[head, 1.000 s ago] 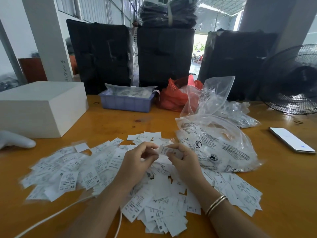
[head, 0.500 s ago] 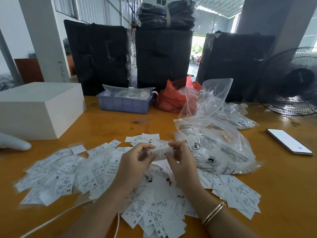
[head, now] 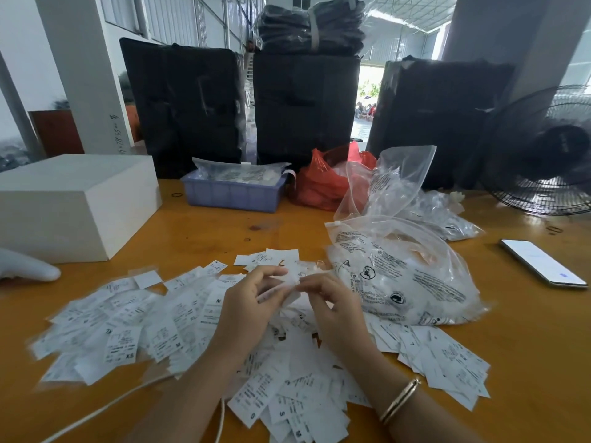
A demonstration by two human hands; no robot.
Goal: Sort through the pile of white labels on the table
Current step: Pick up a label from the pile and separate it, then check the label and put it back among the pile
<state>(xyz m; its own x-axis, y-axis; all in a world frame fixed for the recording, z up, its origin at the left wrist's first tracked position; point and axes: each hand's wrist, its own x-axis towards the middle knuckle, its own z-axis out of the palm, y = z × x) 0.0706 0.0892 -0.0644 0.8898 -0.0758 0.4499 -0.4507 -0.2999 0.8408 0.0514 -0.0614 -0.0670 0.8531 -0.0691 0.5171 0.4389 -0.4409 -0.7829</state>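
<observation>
Hands together above the middle of the label pile [head: 179, 327], as a second ago, spread along the near edge of the tabletop [head: 527, 362]. Left hand [head: 246, 310] and right hand [head: 335, 310] both pinching one small white label [head: 289, 281] between curled fingertips, now raised a little and blurred. Printed plastic bag [head: 403, 276] just right of the hands; phone [head: 543, 262] near the right edge, unmoved.

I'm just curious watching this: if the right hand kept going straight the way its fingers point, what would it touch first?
The right hand points left, toward the left hand. It would likely meet the small label pinched between them, then the left hand's fingertips.
</observation>
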